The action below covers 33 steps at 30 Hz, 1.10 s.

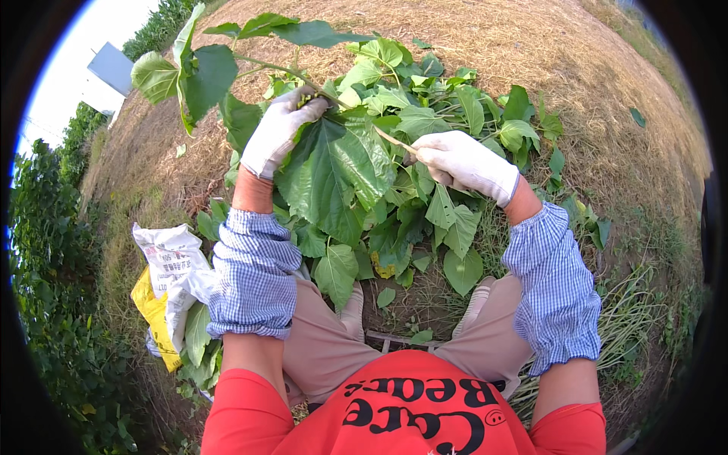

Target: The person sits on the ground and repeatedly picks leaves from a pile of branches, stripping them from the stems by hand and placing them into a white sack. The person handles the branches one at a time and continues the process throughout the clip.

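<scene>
A leafy branch with broad green leaves stretches between my hands, its bare pale end (392,140) towards the right. My left hand (284,128), in a white glove, is closed around the stem and some cut leaf stalks (307,99). A large leaf (335,170) hangs below that hand and hides part of the stem. My right hand (469,162), gloved too, grips the branch's bare end between thumb and fingers. Under both hands lies a heap of green leaves and leafy shoots (421,116) on the ground, reaching back to my feet.
A white and yellow woven sack (173,273) bearing print stands at my left, with leaves (197,333) at its mouth. Several stripped stems (623,310) lie at my right. Dry cut grass (529,45) covers the ground ahead. Dense green plants (48,273) border the left side.
</scene>
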{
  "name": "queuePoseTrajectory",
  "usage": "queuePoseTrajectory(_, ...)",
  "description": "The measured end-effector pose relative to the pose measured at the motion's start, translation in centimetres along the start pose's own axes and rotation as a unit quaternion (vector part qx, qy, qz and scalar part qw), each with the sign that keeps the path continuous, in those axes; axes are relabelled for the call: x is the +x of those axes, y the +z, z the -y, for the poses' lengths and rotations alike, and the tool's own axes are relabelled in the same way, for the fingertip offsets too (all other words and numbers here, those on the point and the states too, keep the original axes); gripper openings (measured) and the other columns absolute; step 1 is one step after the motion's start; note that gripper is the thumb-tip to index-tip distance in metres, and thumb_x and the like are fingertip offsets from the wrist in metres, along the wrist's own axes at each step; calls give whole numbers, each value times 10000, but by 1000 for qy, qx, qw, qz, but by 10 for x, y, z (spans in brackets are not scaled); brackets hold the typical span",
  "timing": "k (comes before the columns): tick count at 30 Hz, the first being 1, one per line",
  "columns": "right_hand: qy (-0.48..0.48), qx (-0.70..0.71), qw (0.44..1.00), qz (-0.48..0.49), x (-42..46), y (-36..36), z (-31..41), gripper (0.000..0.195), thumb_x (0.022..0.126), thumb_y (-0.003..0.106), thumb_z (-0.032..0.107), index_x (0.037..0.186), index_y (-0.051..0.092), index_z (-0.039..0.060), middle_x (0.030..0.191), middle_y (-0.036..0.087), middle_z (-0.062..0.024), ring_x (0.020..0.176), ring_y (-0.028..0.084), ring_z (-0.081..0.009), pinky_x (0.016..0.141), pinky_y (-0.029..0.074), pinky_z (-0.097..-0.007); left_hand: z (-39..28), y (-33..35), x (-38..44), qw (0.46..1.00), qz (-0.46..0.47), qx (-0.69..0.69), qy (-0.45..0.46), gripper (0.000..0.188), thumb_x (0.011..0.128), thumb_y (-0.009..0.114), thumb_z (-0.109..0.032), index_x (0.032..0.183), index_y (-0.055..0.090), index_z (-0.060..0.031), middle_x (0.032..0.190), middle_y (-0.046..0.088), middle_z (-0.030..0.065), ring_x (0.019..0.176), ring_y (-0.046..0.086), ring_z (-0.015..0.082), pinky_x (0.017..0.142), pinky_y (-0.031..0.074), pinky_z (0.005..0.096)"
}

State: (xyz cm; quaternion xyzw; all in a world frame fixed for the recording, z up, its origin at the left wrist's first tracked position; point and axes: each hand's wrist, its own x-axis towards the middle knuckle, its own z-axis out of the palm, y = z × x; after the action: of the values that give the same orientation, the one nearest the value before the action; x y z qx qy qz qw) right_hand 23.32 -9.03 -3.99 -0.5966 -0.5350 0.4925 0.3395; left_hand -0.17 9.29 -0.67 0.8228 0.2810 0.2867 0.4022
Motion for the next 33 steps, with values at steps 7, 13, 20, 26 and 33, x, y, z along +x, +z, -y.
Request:
queuePoseTrajectory(7, -1, 76, 995, 63, -3, -8, -2, 314, 959, 504, 298, 1084, 648, 49, 582, 407, 59, 471, 302, -32, 405, 237, -198, 9, 5, 5, 999, -33, 31, 21, 396, 933, 608, -255, 1162, 591, 68, 1006, 652, 110, 952, 592, 154, 873, 458, 284)
queuePoseTrajectory(13, -22, 152, 982, 110, 1, -5, -9, 345, 990, 469, 283, 1128, 601, -5, 566, 394, 54, 435, 292, -34, 364, 213, -204, -6, 12, 0, 997, -71, 19, 12, 447, 945, 598, -270, 1217, 554, 83, 1060, 656, 144, 988, 604, 175, 895, 466, 298)
queuePoseTrajectory(20, -58, 288, 938, 184, 5, 14, -16, 421, 992, 488, 313, 1185, 533, -58, 565, 374, 49, 417, 284, -37, 358, 206, -206, -7, 5, 2, 996, -76, 37, 38, 341, 957, 562, -212, 1165, 582, 57, 1055, 661, 124, 986, 606, 176, 903, 459, 294)
queuePoseTrajectory(26, -73, 418, 867, 261, 1, 41, -13, 458, 978, 532, 383, 1189, 531, -24, 558, 368, 53, 394, 287, -23, 348, 204, -190, -23, 7, -3, 994, -70, 3, 84, 214, 959, 549, -159, 1077, 613, 8, 986, 637, 45, 920, 578, 127, 857, 455, 267)
queuePoseTrajectory(33, -104, 417, 877, 216, 4, 45, -4, 430, 989, 510, 371, 1184, 539, -12, 551, 397, 33, 377, 312, -41, 338, 221, -204, -18, 11, -1, 965, -229, -113, 60, 309, 961, 577, -232, 1080, 596, 52, 931, 608, 31, 836, 531, 86, 774, 434, 230)
